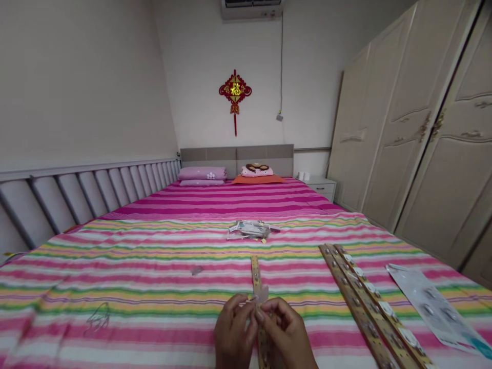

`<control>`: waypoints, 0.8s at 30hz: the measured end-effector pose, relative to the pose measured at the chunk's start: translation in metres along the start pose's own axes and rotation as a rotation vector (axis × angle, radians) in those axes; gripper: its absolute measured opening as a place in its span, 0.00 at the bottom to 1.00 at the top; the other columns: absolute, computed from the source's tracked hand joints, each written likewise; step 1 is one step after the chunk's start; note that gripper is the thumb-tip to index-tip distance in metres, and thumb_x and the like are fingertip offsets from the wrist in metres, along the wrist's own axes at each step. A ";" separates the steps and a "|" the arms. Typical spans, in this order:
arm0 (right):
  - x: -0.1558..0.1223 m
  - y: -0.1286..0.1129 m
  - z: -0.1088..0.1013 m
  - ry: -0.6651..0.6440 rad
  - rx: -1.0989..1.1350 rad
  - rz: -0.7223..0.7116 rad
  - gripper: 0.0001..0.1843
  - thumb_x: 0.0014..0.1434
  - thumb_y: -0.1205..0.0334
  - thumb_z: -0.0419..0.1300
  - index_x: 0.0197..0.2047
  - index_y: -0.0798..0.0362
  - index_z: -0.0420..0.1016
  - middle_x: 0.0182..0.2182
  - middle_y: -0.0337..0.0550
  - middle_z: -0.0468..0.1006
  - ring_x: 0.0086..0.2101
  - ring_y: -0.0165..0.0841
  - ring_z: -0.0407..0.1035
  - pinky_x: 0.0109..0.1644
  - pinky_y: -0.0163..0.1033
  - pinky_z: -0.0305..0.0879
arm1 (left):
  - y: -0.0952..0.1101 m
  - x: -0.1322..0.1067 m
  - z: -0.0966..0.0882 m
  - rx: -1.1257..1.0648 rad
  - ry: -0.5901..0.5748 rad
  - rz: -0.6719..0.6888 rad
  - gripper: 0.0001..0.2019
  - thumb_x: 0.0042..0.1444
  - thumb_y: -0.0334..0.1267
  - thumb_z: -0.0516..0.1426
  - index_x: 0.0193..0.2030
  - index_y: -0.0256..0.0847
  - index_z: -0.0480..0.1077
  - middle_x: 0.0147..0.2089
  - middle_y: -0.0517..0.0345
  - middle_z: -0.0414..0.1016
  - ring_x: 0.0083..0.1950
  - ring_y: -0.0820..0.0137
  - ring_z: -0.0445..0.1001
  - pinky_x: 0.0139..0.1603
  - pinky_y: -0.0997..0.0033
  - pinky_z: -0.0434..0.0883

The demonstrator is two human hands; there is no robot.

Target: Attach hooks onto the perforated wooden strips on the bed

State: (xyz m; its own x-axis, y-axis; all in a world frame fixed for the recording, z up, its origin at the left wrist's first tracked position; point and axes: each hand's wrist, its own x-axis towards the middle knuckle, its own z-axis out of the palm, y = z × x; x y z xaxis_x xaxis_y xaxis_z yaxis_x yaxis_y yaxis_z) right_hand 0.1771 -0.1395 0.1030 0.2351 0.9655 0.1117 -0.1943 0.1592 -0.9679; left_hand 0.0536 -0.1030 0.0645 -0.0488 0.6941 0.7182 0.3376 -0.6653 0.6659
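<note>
A narrow yellowish-brown strip (255, 271) with holes and small metal studs lies lengthwise on the striped bedspread in front of me. Over its near part, my left hand (235, 328) and my right hand (282, 328) meet with fingertips pinched together. A small translucent plastic piece (262, 293) sticks up at the fingertips, beside my right index finger. What my left fingers pinch is too small to make out. To the right lie several similar strips (355, 292) with shiny metal pieces, some bearing white tags. Beyond them rests a clear plastic package (434, 307) with round metal pieces inside.
A pile of small packaged items (250, 229) sits ahead on the bedspread (154, 287). A clear scrap (197, 270) and a tangle of thin thread (99, 318) lie to the left. A padded bed rail (88, 189) runs along the left, wardrobes (403, 123) along the right.
</note>
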 end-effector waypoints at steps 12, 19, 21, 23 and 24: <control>-0.003 0.004 0.000 0.028 0.081 -0.003 0.20 0.45 0.44 0.67 0.26 0.53 0.71 0.21 0.36 0.71 0.24 0.30 0.64 0.28 0.33 0.61 | -0.001 -0.014 0.006 -0.024 -0.026 -0.042 0.12 0.47 0.34 0.64 0.38 0.54 0.79 0.43 0.52 0.78 0.37 0.66 0.75 0.41 0.70 0.72; 0.015 0.010 -0.019 0.009 -0.036 -0.018 0.20 0.47 0.43 0.65 0.24 0.53 0.70 0.18 0.34 0.66 0.19 0.26 0.56 0.21 0.32 0.52 | 0.019 0.003 0.004 -0.147 -0.018 -0.105 0.07 0.54 0.42 0.58 0.33 0.43 0.76 0.38 0.52 0.75 0.39 0.66 0.73 0.41 0.68 0.71; 0.024 0.011 -0.024 -0.052 -0.075 0.012 0.22 0.48 0.41 0.63 0.23 0.53 0.69 0.16 0.32 0.63 0.16 0.24 0.51 0.19 0.32 0.46 | 0.016 0.020 0.003 -0.191 -0.083 -0.286 0.11 0.55 0.45 0.56 0.31 0.40 0.74 0.32 0.54 0.74 0.35 0.68 0.72 0.36 0.70 0.69; 0.034 0.011 -0.028 -0.111 -0.105 0.021 0.24 0.48 0.39 0.62 0.22 0.53 0.69 0.16 0.32 0.63 0.15 0.23 0.49 0.18 0.32 0.44 | 0.008 0.038 0.004 -0.256 -0.181 -0.484 0.14 0.51 0.49 0.58 0.28 0.38 0.73 0.27 0.57 0.73 0.30 0.70 0.70 0.31 0.72 0.67; 0.038 0.012 -0.029 -0.140 -0.114 0.020 0.24 0.48 0.39 0.62 0.21 0.53 0.69 0.16 0.32 0.63 0.15 0.23 0.48 0.18 0.32 0.43 | 0.004 0.046 0.006 -0.300 -0.233 -0.556 0.16 0.49 0.50 0.59 0.27 0.38 0.73 0.25 0.58 0.72 0.29 0.70 0.69 0.31 0.73 0.67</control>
State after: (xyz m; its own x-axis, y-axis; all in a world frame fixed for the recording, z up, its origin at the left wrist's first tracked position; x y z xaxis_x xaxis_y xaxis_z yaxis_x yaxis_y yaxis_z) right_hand 0.2117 -0.1069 0.0895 0.0954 0.9888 0.1149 -0.0868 0.1233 -0.9886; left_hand 0.0580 -0.0722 0.0984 0.0750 0.9744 0.2120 0.0436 -0.2156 0.9755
